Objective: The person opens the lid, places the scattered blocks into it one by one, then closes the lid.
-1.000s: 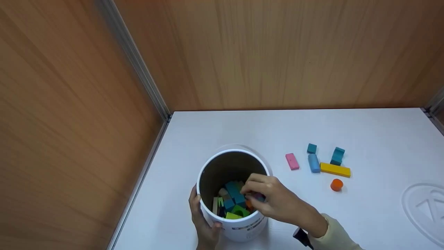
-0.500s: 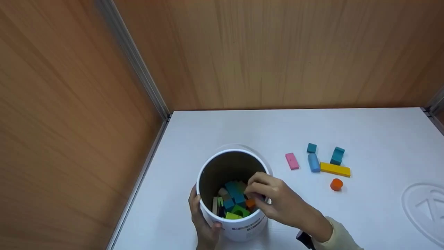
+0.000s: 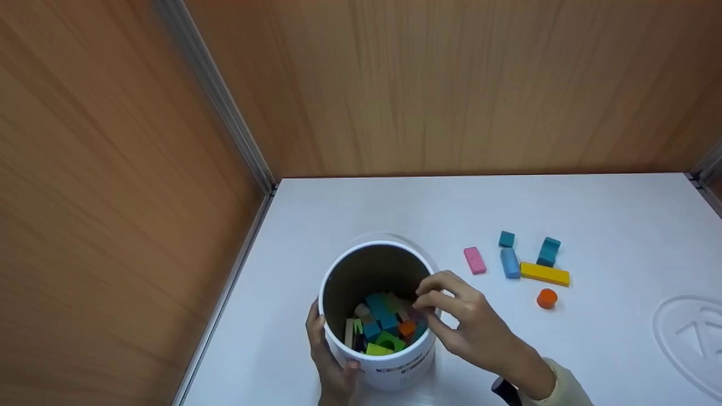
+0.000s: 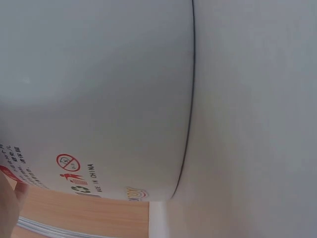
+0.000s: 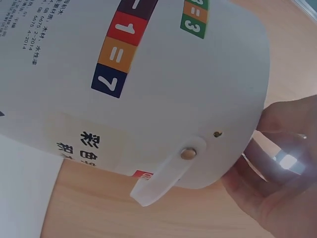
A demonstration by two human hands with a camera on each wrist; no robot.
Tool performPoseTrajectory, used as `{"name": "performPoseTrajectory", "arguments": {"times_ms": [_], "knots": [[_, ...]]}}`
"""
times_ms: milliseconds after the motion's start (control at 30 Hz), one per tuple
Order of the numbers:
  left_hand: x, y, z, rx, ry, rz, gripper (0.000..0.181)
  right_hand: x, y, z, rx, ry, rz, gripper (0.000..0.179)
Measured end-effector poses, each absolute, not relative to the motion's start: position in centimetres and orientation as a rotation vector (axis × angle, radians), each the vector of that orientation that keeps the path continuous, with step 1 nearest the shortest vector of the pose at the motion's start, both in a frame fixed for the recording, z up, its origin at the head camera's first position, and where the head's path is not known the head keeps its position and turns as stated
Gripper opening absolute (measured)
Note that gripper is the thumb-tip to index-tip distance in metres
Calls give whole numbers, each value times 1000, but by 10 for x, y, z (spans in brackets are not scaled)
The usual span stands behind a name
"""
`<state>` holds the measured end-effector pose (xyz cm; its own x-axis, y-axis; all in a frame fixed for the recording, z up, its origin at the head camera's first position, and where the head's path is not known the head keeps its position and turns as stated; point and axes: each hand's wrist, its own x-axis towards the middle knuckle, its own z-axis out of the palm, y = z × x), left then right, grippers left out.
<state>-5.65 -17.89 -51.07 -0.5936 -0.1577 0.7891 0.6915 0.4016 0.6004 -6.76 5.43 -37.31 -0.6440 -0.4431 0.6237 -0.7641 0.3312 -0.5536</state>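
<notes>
A white bucket [image 3: 395, 376] stands on the table, holding a pile of coloured toy blocks [image 3: 388, 322]. My left hand [image 3: 331, 363] grips its left side, thumb at the front; a bit of that hand [image 4: 7, 210] shows at the left wrist view's lower left corner. Over the right rim reaches my right hand [image 3: 471, 318], its bent fingertips near a dull purple block inside. Whether they pinch anything cannot be made out. In the right wrist view, the bucket wall [image 5: 163, 99] hides the fingertips of this hand [image 5: 282, 173].
Right of the bucket lie a pink block [image 3: 475, 260], a blue cylinder [image 3: 510, 263], a yellow bar [image 3: 545, 273], an orange cylinder [image 3: 546, 298], a teal cube [image 3: 506, 239] and a teal curved block [image 3: 548, 251]. A translucent lid [image 3: 694, 338] rests farther right. Wooden panels [image 3: 451, 84] border the table.
My right hand has drawn back to the right, from above the blocks to the bucket's right rim, uncovering more of the pile. The left hand and bucket stay in place.
</notes>
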Motion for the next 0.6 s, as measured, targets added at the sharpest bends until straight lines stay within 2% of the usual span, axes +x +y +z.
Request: {"name": "performPoseTrajectory", "arguments": {"times_ms": [233, 600], "knots": [[-56, -179, -511, -467, -1826, -1301, 82, -64, 63, -368, 907, -2293, 1137, 36], [-56, -179, -511, -460, -1829, -1293, 81, -65, 79, -376, 719, -2405, 945, 32]]}}
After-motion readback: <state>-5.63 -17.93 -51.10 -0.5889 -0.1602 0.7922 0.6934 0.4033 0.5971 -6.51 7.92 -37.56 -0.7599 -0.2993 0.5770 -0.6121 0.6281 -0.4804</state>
